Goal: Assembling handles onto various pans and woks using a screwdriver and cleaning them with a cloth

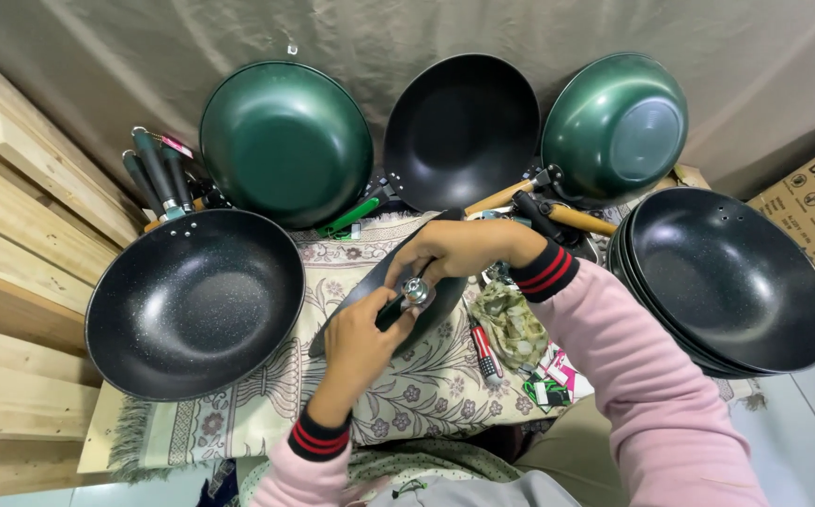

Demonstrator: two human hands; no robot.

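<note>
Over the patterned floral cloth point(267, 394), left hand point(362, 340) clamps the black handle with metal ferrule point(406, 299) while right hand point(450, 252) grips the rim of the rigid, heavy-looking, slick black nonstick pan point(365, 293).

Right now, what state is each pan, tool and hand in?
Left hand: gripping the pan's handle fitting.
Right hand: gripping the pan's rim.
Held black pan: tilted on edge above the cloth.
Left black pan: lying open side up.
Stacked black pans: nested, tilted.
Left green pan: leaning against the backdrop.
Middle black pan: leaning, inside facing out.
Right green pan: leaning, underside out.
Screwdriver: lying loose on the cloth.
</note>
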